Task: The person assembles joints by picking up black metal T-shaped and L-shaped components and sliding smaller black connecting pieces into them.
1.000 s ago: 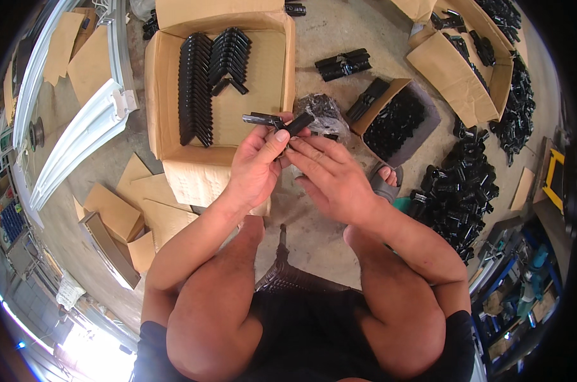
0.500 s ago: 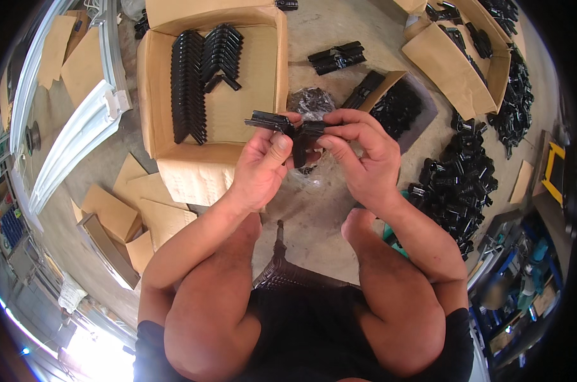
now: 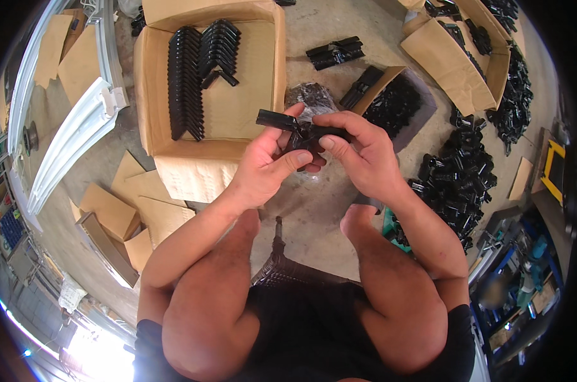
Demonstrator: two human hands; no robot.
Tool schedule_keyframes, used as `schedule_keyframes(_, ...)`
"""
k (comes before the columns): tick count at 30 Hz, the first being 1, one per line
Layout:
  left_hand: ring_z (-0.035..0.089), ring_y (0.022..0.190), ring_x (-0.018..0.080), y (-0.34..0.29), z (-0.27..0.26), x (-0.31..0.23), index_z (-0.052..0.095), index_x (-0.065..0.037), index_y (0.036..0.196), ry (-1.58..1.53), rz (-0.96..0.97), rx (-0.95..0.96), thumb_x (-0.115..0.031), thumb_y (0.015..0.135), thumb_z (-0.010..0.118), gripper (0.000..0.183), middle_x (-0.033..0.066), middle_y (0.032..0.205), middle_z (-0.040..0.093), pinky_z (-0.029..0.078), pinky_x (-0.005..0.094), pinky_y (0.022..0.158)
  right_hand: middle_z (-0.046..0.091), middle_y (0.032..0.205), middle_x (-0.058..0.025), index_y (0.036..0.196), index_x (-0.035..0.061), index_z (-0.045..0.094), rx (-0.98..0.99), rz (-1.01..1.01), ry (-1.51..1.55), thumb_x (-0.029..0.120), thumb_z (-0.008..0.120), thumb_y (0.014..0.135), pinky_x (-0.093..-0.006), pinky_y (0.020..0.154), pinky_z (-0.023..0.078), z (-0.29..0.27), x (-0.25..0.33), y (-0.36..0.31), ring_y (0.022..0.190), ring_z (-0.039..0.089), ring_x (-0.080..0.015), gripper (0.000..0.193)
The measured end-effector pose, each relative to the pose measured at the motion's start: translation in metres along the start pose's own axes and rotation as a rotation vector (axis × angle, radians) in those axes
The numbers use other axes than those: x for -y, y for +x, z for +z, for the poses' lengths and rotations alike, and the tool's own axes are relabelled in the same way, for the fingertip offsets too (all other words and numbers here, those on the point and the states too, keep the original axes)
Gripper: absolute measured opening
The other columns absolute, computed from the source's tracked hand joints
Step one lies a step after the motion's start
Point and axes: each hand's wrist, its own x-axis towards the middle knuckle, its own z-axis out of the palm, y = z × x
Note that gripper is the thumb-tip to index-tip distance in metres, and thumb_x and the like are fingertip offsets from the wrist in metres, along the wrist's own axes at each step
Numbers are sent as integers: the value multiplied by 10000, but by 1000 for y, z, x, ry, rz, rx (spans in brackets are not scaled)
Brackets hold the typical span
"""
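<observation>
Well, from my remote seat I see the left hand closed around a dark, angular black part, thumb across its near side, while the right hand pinches its other end between thumb and fingers; whether it is one piece or several I cannot tell. The part sits between both hands, above the floor and just right of an open carton, where black angled pieces stand nested in two rows. Beyond the hands I make out a clear plastic bag, and farther right a heap of black fittings
</observation>
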Motion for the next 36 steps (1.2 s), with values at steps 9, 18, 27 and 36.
schedule_keyframes(9, 679, 972, 163, 0, 0, 6, 178, -40, 1607, 84, 28, -14, -16, 1002, 599, 738, 118, 1243, 630, 573, 310, 865, 640, 1078, -132, 1237, -33, 628, -53, -93, -84, 82, 664, 958, -333, 858, 522, 12, -6, -7, 965, 644, -197, 305)
schedule_keyframes(18, 645, 1053, 125, 3, 10, 6, 391, 24, 1503, 299, 97, -63, 19, 953, 664, 614, 114, 1313, 616, 549, 278, 888, 633, 1062, -127, 1269, -19, 605, 103, -46, -137, 163, 699, 946, -339, 895, 487, 0, -17, -5, 997, 614, -223, 382)
schedule_keyframes(27, 646, 1035, 100, -1, 7, 3, 574, 64, 1337, 211, 159, -159, 37, 910, 714, 450, 96, 1175, 694, 544, 249, 879, 612, 1130, -119, 1318, -34, 591, 18, -111, -35, 116, 713, 921, -317, 943, 457, 5, -16, -11, 1066, 590, -212, 441)
schedule_keyframes(36, 658, 1025, 108, 0, 9, 3, 576, 68, 1312, 348, 161, -115, 48, 901, 714, 433, 99, 1143, 715, 556, 259, 861, 647, 1135, -127, 1266, -24, 627, -15, -60, -52, 104, 735, 893, -334, 951, 471, 2, -16, -14, 1073, 617, -225, 409)
